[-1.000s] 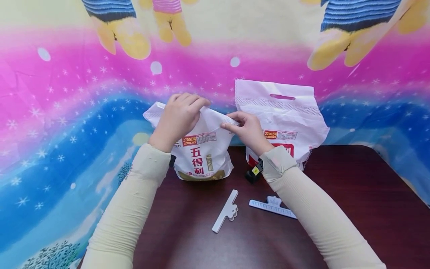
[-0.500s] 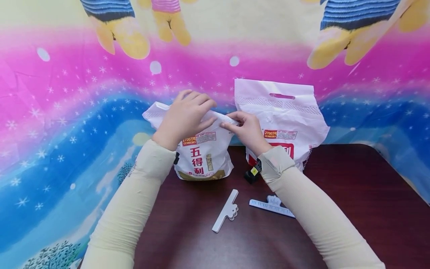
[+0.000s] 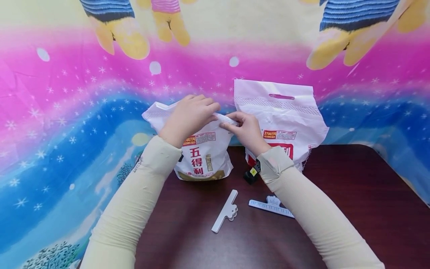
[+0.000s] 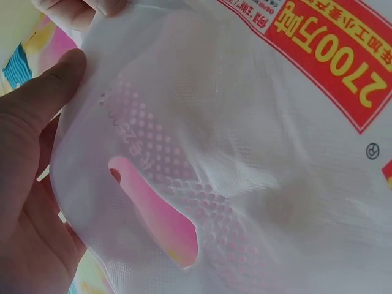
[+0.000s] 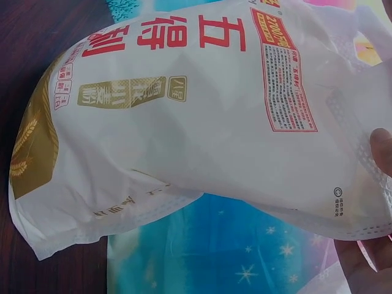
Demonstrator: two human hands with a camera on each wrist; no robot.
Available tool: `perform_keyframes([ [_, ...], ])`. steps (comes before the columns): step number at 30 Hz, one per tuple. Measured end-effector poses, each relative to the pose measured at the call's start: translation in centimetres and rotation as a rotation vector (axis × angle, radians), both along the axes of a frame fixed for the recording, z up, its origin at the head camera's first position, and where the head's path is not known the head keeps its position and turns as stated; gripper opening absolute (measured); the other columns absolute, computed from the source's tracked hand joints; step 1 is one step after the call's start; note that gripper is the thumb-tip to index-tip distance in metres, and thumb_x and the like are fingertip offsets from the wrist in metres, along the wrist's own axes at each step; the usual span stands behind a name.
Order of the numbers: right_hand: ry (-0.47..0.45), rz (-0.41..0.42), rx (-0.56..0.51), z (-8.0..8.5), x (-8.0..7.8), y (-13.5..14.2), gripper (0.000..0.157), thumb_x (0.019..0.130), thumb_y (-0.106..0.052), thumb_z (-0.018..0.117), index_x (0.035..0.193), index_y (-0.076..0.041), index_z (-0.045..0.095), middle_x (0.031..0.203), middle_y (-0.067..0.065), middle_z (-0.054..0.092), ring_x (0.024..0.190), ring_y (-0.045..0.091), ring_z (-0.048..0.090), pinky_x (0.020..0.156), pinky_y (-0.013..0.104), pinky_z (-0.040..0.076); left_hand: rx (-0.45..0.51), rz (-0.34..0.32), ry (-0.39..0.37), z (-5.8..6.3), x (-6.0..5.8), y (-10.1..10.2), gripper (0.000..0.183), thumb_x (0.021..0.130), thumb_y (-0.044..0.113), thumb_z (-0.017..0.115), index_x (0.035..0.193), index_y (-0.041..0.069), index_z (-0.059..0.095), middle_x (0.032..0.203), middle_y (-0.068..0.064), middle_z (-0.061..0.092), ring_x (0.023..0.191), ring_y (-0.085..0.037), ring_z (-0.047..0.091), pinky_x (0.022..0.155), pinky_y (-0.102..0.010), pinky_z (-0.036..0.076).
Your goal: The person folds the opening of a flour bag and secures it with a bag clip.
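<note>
A white flour bag (image 3: 205, 155) with red characters stands upright at the back of the table. My left hand (image 3: 189, 117) reaches over its top edge from the left, thumb on the near side, fingers on the far side. Close by, my right hand (image 3: 248, 130) pinches the bag's top right corner between thumb and fingers. In the left wrist view, the bag's cut-out handle slot (image 4: 156, 214) lies beside the left thumb (image 4: 67, 73). The right wrist view shows the right thumb (image 5: 383, 150) on the bag's upper edge. The left fingertips are partly hidden behind the bag.
A second white flour bag (image 3: 282, 116) stands upright behind the right wrist, its slotted top raised. On the dark table (image 3: 356, 209) lie a white sealing clip (image 3: 225, 213) and a pale blue clip (image 3: 268, 205), partly under the right sleeve. A printed cloth backdrop (image 3: 100, 86) hangs close behind.
My left hand has slid right along the flour bag's top edge, toward the right hand, its fingers lifting and then lowering. The right hand, the bags and both clips keep their places.
</note>
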State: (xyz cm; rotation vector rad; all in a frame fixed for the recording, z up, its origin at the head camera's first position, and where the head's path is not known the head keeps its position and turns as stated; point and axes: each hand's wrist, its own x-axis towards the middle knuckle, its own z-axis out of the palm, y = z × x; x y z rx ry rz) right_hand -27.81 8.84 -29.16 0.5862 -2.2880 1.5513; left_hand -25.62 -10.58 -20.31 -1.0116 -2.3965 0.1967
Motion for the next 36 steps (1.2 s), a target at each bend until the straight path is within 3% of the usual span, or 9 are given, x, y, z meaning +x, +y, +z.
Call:
perform_keyframes([
  [6,0.002,0.003,0.012,-0.1,0.3,-0.1,0.026,0.091,-0.026,0.078,0.11,-0.008,0.075,0.093,0.006,0.071,0.074,0.019,0.057,0.062,0.024,0.05,-0.025,0.032,-0.039,0.1,-0.1,0.5,0.017,0.094,0.023,0.075,0.108,0.014,0.072,0.099,-0.005,0.073,0.09,-0.022,0.069,0.078,-0.038,0.054],
  [15,0.031,0.006,0.034,0.1,0.4,-0.2,0.025,0.092,-0.025,0.077,0.108,-0.007,0.076,0.095,0.007,0.073,0.076,0.019,0.057,0.063,0.025,0.05,-0.025,0.056,-0.097,0.3,-0.3,1.1,0.014,0.095,0.018,0.074,0.107,0.013,0.073,0.099,-0.005,0.074,0.086,-0.022,0.068,0.08,-0.038,0.055],
  [24,0.062,0.02,0.039,0.4,0.2,-0.4,0.018,0.094,-0.019,0.075,0.101,-0.002,0.077,0.085,0.01,0.071,0.072,0.019,0.055,0.06,0.023,0.048,-0.029,0.051,-0.125,0.4,-0.8,1.0,0.014,0.096,0.018,0.071,0.108,0.011,0.072,0.102,-0.005,0.073,0.09,-0.023,0.068,0.084,-0.037,0.057],
  [36,0.122,0.018,0.077,0.2,0.4,0.1,0.017,0.095,-0.013,0.073,0.103,0.0,0.078,0.086,0.012,0.074,0.072,0.019,0.06,0.062,0.022,0.05,-0.012,0.031,-0.113,0.6,-0.8,0.7,0.01,0.097,0.011,0.07,0.105,0.014,0.074,0.1,-0.002,0.074,0.089,-0.022,0.069,0.08,-0.038,0.058],
])
